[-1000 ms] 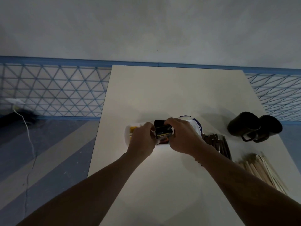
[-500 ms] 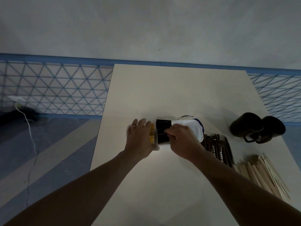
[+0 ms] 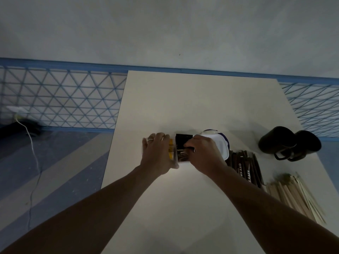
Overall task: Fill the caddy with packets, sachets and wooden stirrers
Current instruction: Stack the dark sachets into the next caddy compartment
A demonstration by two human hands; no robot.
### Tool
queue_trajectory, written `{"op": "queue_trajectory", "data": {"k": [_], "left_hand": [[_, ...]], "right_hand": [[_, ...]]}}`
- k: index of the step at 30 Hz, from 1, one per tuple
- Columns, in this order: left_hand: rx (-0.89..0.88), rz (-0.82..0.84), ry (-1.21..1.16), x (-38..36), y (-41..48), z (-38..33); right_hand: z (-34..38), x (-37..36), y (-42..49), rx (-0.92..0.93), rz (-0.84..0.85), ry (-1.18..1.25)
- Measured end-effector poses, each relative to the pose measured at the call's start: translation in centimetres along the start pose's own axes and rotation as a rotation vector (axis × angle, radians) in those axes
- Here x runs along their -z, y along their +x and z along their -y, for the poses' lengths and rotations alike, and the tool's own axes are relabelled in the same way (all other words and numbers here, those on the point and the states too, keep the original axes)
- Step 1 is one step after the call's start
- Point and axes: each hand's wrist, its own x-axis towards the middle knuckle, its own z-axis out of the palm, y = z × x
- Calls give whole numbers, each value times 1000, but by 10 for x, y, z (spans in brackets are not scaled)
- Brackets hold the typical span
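— Head view: where does the caddy sit?
— The white caddy [image 3: 221,146] stands mid-counter [image 3: 201,99], under both hands. The left hand [image 3: 157,153] lies on its left end, fingers straight and close together, beside the yellow sachets [image 3: 171,149].
— And the right hand?
— The right hand [image 3: 204,153] has its fingers curled, pinching a dark packet [image 3: 183,143] that stands in the caddy.
— How far along, then?
— Partway, by the look of it. Packets and yellow sachets are in, while the brown sachets [image 3: 245,169] and wooden stirrers [image 3: 293,196] lie outside to the right, near two black mugs [image 3: 289,143].
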Motion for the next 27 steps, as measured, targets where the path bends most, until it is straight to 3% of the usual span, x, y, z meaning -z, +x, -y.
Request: {"op": "queue_trajectory", "data": {"k": [17,23,27], "left_hand": [[-9,23,-114,2,-6,4],[-83,-269,-315,13,-24,-16],[-130,-265,-459,16,-39,-33]], "right_hand": [[3,8,-32,-97,-174,8],[2,12,-65,-189,-228,-27],[-2,11,-91,-229,-240,-10]]}}
